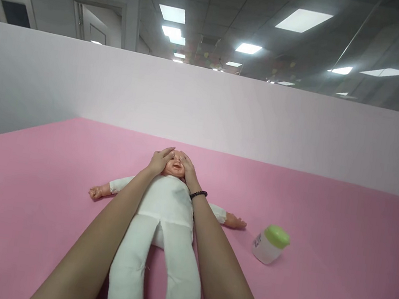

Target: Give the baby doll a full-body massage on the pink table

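Observation:
A baby doll (169,199) with a white cloth body lies on its back, its legs toward me and its arms spread to both sides. My left hand (161,159) rests flat along the left side of the doll's head, fingers stretched over the brow. On the other side, my right hand (188,168) lies against the cheek and temple, also with fingers extended. Between my hands the doll's mouth and nose show, while the sides of its head are covered. A dark beaded bracelet (198,194) circles my right wrist.
Right of the doll stands a translucent jar (266,248) with a green lid, slightly tilted in view. The pink padded surface (314,284) meets a low white wall (205,106) behind the doll. Beyond it are doors and ceiling lights.

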`<state>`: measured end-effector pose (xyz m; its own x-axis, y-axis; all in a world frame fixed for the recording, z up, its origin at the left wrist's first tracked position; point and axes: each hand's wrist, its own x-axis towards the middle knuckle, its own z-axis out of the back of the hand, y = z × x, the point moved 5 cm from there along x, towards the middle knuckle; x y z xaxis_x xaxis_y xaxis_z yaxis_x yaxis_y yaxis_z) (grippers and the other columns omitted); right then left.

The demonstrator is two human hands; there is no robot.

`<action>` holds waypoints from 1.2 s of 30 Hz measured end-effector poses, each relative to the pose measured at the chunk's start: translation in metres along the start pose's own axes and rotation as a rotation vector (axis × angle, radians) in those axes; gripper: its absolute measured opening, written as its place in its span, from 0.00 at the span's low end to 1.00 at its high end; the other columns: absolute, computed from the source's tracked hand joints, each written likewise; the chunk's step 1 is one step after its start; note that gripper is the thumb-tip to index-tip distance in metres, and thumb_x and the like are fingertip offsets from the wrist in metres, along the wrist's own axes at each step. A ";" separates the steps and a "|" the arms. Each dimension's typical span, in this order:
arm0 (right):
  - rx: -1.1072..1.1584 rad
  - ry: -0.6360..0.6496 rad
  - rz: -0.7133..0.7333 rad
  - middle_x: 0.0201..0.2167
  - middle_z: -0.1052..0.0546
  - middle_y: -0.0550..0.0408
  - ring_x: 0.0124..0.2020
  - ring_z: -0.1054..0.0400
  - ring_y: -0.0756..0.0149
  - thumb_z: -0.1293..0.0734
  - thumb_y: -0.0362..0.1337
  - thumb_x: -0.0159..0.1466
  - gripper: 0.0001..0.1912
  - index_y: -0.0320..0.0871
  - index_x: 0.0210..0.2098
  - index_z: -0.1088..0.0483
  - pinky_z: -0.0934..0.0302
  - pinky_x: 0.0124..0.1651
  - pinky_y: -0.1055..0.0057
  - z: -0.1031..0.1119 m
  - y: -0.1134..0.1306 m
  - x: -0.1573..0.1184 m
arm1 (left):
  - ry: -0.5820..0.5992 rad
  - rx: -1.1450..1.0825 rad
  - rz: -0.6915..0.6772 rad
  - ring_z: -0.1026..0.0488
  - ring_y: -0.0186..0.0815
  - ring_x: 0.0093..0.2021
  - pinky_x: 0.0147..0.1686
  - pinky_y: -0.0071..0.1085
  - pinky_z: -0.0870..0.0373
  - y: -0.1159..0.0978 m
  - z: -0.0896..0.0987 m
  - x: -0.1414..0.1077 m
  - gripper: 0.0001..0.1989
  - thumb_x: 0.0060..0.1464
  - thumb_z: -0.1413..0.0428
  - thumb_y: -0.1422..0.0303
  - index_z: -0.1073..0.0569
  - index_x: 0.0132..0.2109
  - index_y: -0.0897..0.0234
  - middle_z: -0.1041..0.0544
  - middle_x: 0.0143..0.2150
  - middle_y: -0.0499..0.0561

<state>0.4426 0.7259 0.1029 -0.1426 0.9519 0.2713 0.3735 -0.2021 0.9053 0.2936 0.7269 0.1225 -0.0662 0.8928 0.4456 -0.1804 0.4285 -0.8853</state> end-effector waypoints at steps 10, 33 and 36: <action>0.116 0.053 -0.034 0.60 0.27 0.55 0.62 0.32 0.60 0.30 0.54 0.58 0.33 0.49 0.60 0.32 0.38 0.66 0.59 -0.007 -0.004 -0.002 | -0.031 -0.006 -0.004 0.27 0.45 0.58 0.62 0.42 0.35 -0.007 0.003 -0.018 0.22 0.62 0.48 0.56 0.25 0.58 0.60 0.23 0.58 0.56; -0.136 -0.050 0.049 0.70 0.38 0.53 0.70 0.44 0.58 0.31 0.50 0.58 0.37 0.46 0.65 0.35 0.49 0.72 0.63 -0.009 0.008 -0.017 | 0.153 -0.269 0.073 0.34 0.49 0.66 0.65 0.43 0.38 -0.011 0.001 -0.027 0.39 0.59 0.45 0.51 0.40 0.72 0.63 0.35 0.70 0.59; -0.112 -0.061 0.026 0.67 0.35 0.54 0.67 0.39 0.58 0.31 0.48 0.56 0.34 0.48 0.61 0.32 0.45 0.70 0.62 -0.009 0.008 -0.012 | 0.140 -0.247 0.084 0.35 0.48 0.67 0.65 0.43 0.38 -0.008 0.002 -0.026 0.35 0.59 0.45 0.54 0.37 0.70 0.62 0.35 0.70 0.58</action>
<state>0.4387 0.7111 0.1099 -0.0773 0.9574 0.2781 0.2711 -0.2482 0.9300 0.2944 0.7003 0.1186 0.0686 0.9296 0.3621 0.0657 0.3579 -0.9314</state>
